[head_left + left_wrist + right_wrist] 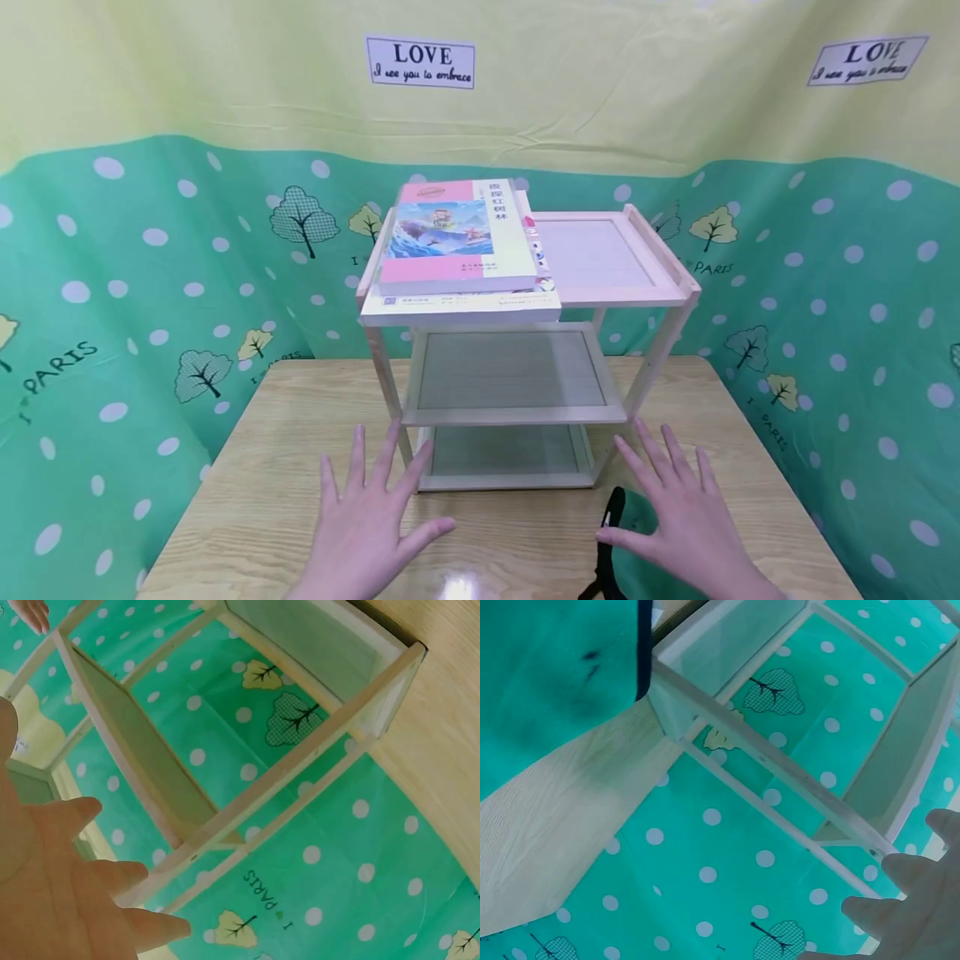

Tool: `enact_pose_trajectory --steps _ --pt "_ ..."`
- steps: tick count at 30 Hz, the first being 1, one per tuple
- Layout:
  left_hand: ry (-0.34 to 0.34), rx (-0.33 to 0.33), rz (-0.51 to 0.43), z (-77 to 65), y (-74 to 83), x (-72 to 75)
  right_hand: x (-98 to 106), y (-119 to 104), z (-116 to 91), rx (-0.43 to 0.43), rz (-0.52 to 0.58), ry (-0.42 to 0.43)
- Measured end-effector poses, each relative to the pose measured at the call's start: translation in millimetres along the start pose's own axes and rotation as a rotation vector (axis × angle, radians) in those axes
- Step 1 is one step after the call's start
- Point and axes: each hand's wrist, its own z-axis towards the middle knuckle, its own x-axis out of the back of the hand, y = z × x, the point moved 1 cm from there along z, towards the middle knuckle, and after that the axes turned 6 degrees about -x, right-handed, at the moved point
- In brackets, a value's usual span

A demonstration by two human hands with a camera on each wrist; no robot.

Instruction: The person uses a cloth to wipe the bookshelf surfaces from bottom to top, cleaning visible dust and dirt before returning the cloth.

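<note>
Both hands are held up with fingers spread, holding nothing. My left hand (367, 521) is in front of the lower left part of a small three-tier wooden shelf (513, 415). To the right, my right hand (686, 525) overlaps a green fabric bag (636, 510) with black trim in the head view. On the left of the shelf's top tier lies a pink and cream book (457, 229), stacked on a larger white-edged book (465, 310). In the left wrist view, the left fingers (161, 930) overlap a shelf leg; the right fingers (874, 915) show near another leg.
The shelf stands on a light wooden table (285, 442). A green and yellow curtain (172, 250) with dots and trees hangs behind the table and along both sides. The lower tiers have grey-green panels (510, 371).
</note>
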Motion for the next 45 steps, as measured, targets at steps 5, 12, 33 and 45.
enact_pose_trajectory --steps 5,12,33,45 --pt "0.006 -0.005 0.03 2.1 -4.0 6.4 0.0 6.3 -2.3 0.004 -0.023 0.014" --pt "0.059 -0.036 0.068 9.3 -8.7 21.1 -7.3 15.1 -4.7 0.018 -0.04 0.059" --pt "0.358 -0.121 -0.025 51.9 -21.2 69.4 -36.2 26.5 -13.7 -0.037 -0.004 0.001" --pt "0.399 -0.123 -0.057 67.6 -23.9 90.3 -47.4 30.4 -21.5 -0.085 0.017 -0.065"
